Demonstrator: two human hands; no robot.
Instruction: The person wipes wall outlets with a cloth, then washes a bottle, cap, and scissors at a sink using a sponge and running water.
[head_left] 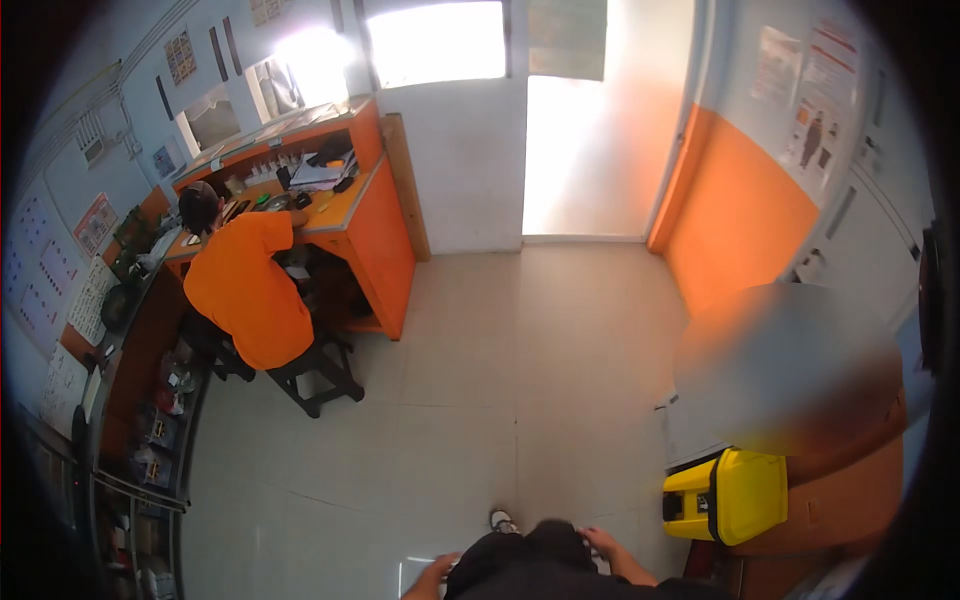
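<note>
At the bottom edge, my left hand is beside my dark-clothed thigh, next to a small pale patch. On the other side my right hand rests against the side of my other leg, with a bit of something white just below it. The fingers of both hands are small and mostly hidden, so their grip does not show. A light-coloured shoe pokes out ahead of my knees onto the tiled floor.
A person in an orange shirt sits on a black stool at an orange workbench. Shelves line the left wall. To the right stands a yellow bin below a blurred area. A bright door is ahead.
</note>
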